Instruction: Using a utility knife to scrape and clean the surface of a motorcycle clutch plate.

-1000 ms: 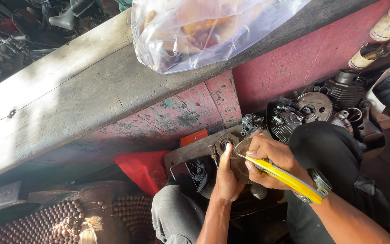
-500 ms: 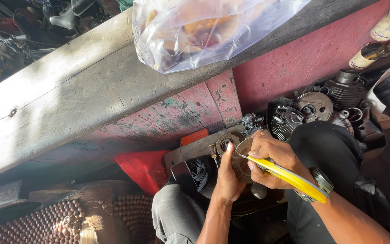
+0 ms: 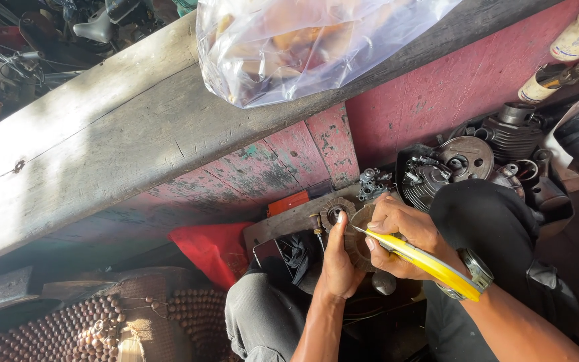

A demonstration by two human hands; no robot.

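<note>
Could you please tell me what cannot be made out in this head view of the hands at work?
- Round part: mostly covered by the left hand and right hand.
- Yellow knife: blade tip too small to see where it touches.
- Plastic bag: contents blurred by glare, cut off at the top edge.

Yellow knife (image 3: 415, 258), red cloth (image 3: 210, 247)

The left hand (image 3: 338, 263) steadies a round metal part (image 3: 358, 236) while the right hand (image 3: 403, 236) presses a yellow-handled knife (image 3: 423, 261) against it.

Yellow cutter (image 3: 423, 263) – blade on rusty disc (image 3: 358, 243) (upright)
</note>
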